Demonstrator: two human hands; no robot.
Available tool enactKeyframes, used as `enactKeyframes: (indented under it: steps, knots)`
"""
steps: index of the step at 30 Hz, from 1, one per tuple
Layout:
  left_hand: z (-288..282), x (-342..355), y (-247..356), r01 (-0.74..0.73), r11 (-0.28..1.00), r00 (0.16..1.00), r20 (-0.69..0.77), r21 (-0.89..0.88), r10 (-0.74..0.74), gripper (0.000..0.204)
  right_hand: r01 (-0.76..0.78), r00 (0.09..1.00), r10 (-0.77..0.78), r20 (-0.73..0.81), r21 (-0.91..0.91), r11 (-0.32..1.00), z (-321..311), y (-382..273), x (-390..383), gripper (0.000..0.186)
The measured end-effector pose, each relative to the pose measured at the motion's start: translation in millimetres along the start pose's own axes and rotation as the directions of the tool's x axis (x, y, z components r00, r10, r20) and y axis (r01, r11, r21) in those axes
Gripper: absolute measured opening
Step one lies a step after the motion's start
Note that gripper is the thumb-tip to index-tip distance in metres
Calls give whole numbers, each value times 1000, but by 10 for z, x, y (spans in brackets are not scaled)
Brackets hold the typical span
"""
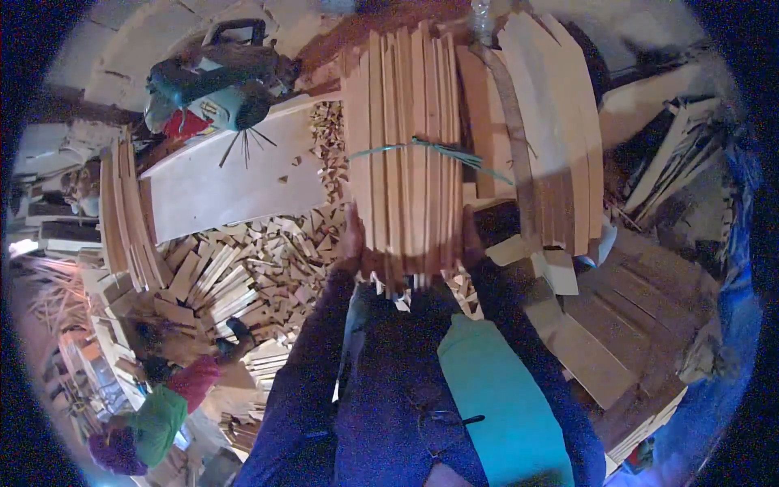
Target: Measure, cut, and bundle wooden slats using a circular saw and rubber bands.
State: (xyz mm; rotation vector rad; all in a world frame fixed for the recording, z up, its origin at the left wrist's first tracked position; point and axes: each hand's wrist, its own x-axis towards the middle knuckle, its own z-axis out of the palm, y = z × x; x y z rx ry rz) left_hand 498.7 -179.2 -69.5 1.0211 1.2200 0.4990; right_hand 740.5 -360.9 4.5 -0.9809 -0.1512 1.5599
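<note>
A bundle of long, thin wooden strips [406, 199] stands lengthwise in front of me. Green twine [377, 150] runs across its middle, with loose ends hanging off to the right. My left hand [354, 235] is pressed along the bundle's left side near its closer end. On the opposite side, my right hand [471, 234] presses in the same way, so the bundle is held between both palms. The fingers are dark and partly hidden by the strips. The near ends of the strips are uneven.
Small wood offcuts [276, 264] are heaped at left, beside a pale flat board [235, 183]. A dark machine [213, 89] stands behind it. Tall boards [560, 138] stand at right, and brown planks [641, 300] lie nearer. Another person [162, 418] works at lower left.
</note>
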Motion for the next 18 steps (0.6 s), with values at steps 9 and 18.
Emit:
enactKeyframes:
  steps: [9, 18]
  knots:
    - [-558, -250, 704, 183, 977, 965, 208, -110, -158, 75, 262, 872, -345, -348, -263, 929, 404, 610, 208, 62]
    - [-309, 116, 308, 320, 873, 880, 457, -368, -130, 74, -15, 932, 7, -362, -21, 1000, -447, 1068, -376, 84]
